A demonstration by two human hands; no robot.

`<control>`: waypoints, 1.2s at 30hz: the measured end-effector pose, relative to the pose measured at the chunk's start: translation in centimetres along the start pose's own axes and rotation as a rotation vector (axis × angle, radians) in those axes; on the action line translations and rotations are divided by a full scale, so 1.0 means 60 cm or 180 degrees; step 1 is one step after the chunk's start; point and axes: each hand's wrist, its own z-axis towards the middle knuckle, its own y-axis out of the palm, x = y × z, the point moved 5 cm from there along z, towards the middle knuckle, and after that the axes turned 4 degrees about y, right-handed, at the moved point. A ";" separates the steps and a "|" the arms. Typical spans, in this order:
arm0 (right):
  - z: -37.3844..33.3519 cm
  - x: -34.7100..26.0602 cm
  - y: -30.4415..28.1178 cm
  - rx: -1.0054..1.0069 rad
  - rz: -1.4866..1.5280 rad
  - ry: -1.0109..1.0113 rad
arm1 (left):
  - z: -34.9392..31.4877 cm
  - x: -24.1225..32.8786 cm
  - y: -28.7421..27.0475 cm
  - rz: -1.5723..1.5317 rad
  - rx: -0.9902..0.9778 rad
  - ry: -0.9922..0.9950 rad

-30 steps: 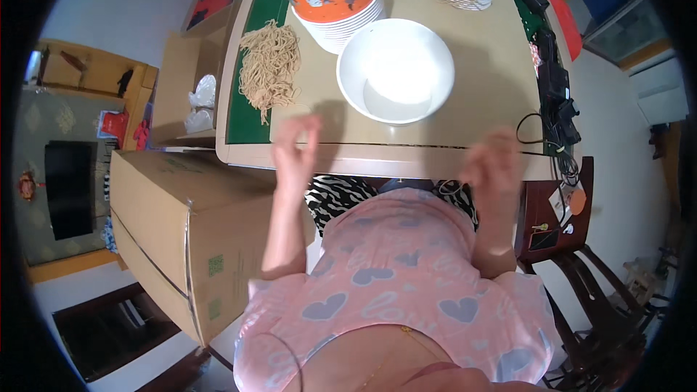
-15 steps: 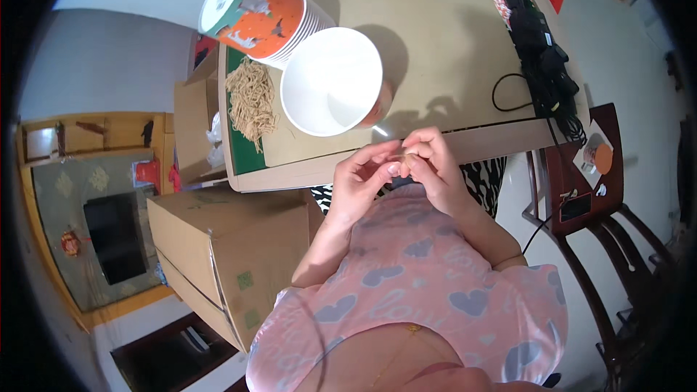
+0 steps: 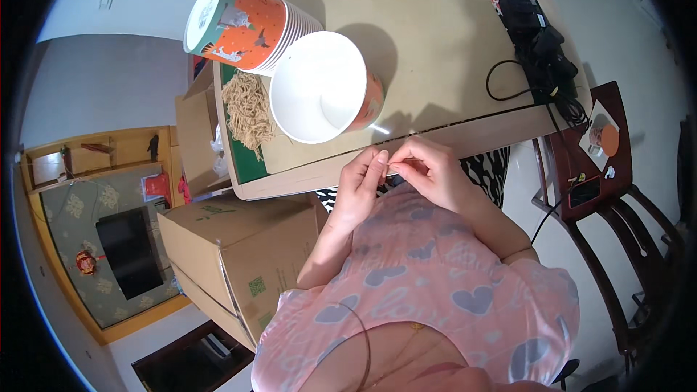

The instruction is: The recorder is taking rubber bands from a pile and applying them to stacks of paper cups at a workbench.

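Table (image 3: pixel 450 51): a wide tan board with a green edge fills the upper middle; the person sits at its near edge, so everything on it lies within arm's reach.
Cardboard box (image 3: pixel 239 261): a large closed carton stands on the floor to the person's left, just beside the table.
Chair (image 3: pixel 617 196): a dark wooden chair stands to the person's right, carrying a few small items.
Stack of paper buckets (image 3: pixel 243 25): orange-printed tubs nested together and lying on their side at the table's far left corner, mouth turned left.
Single bucket (image 3: pixel 323 87): one tub of the same kind sits apart from the stack, its white inside tilted toward the person, directly in front of the hands.
Bundle of strings (image 3: pixel 248 107): a loose tan heap of thin cord lengths on the table's left side, just beside the single bucket.
Cables (image 3: pixel 541 43): black leads and a plug strip run along the table's right edge.
Left hand (image 3: pixel 361 183): raised just below the table's near edge, fingertips pinched shut on one end of a thin string.
Right hand (image 3: pixel 428 170): meeting the left, thumb and forefinger pinched on the same strand.
Thin string (image 3: pixel 392 165): barely visible between the two pinches, held close over the lap, probably so fine work can be seen.
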 end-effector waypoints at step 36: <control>0.070 0.042 0.016 0.0826 0.0685 0.0165 | 0.063 0.107 -0.077 0.2236 0.0495 0.1184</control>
